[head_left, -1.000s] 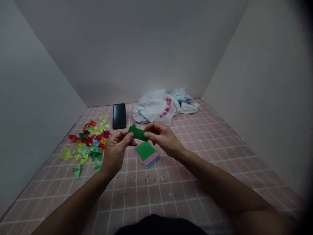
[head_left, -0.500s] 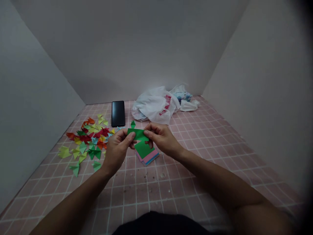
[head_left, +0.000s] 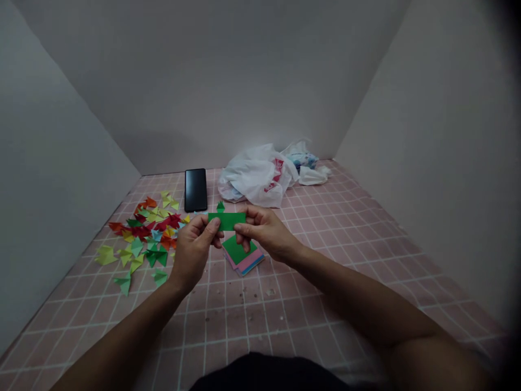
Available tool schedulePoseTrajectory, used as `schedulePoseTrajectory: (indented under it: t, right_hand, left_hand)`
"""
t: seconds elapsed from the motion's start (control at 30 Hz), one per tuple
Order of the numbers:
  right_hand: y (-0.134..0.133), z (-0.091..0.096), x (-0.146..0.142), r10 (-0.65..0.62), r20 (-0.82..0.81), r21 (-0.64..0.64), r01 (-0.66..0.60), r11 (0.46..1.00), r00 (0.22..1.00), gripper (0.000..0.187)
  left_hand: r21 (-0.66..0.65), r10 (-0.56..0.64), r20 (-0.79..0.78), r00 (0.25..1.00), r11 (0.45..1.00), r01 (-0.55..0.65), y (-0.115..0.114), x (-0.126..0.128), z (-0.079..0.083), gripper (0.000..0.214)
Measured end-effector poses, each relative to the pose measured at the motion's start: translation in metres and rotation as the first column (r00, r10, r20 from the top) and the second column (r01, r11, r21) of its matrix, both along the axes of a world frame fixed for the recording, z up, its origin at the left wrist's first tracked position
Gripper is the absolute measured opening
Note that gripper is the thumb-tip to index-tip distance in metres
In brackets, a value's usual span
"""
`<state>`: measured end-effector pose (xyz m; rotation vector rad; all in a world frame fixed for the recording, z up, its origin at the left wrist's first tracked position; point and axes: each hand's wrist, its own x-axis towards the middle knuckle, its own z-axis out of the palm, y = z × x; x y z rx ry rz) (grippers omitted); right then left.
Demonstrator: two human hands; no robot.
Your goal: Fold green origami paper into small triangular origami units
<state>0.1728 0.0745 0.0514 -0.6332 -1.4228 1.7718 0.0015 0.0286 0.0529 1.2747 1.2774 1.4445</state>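
Observation:
A folded green sheet of origami paper [head_left: 228,220], now a narrow rectangle, is held up between both hands. My left hand [head_left: 198,239] pinches its left end with the thumb on the near face. At the right end, my right hand [head_left: 264,231] grips it between thumb and fingers. Just below lies a stack of square paper [head_left: 249,262], green on top with pink and blue edges showing, partly behind the right fingers. A small green folded paper piece [head_left: 220,207] shows just beyond the held strip.
Several folded paper pieces [head_left: 152,231] in red, orange, yellow, green and blue are scattered at the left. A black phone [head_left: 196,190] lies behind them. A white plastic bag [head_left: 258,174] and a crumpled white wrapper [head_left: 314,175] rest by the back wall on the pink tiled surface [head_left: 325,239].
The green paper, slightly tilted before, is now a level, flatter strip. My right hand has shifted a little left and its fingers have moved lower; the left hand has barely moved.

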Motion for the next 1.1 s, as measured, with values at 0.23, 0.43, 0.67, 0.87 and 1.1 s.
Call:
schedulePoseTrajectory:
  t: [0.23, 0.43, 0.67, 0.87, 1.1]
  right_hand:
    - [-0.0006, 0.0041, 0.0025, -0.012, 0.032, -0.01, 0.013, 1.0, 0.999, 0.016]
    - [-0.0033, 0.0045, 0.0035, -0.044, 0.088, 0.022, 0.042, 0.999, 0.995, 0.021]
    - [-0.0057, 0.0049, 0.0039, -0.103, 0.146, 0.083, 0.092, 0.992, 0.984, 0.022]
    - [-0.0024, 0.0026, 0.0039, -0.073, 0.17, 0.073, 0.061, 0.995, 0.983, 0.021]
    - [-0.0017, 0.0029, 0.0012, -0.158, 0.102, 0.141, 0.143, 0.98, 0.982, 0.013]
  left_hand:
    - [-0.042, -0.065, -0.052, 0.997, 0.997, 0.063, 0.001, 0.0012, -0.0024, 0.021]
    - [-0.058, -0.077, -0.068, 0.995, 0.996, 0.074, -0.0003, 0.0005, -0.004, 0.023]
    - [-0.046, -0.087, -0.045, 0.995, 0.995, 0.085, -0.0011, 0.0009, -0.0067, 0.025]
    - [-0.051, -0.092, -0.04, 0.995, 0.995, 0.09, -0.0003, 0.0006, -0.0092, 0.024]
    - [-0.034, -0.091, -0.047, 0.995, 0.995, 0.089, 0.0005, 0.0003, -0.0064, 0.024]
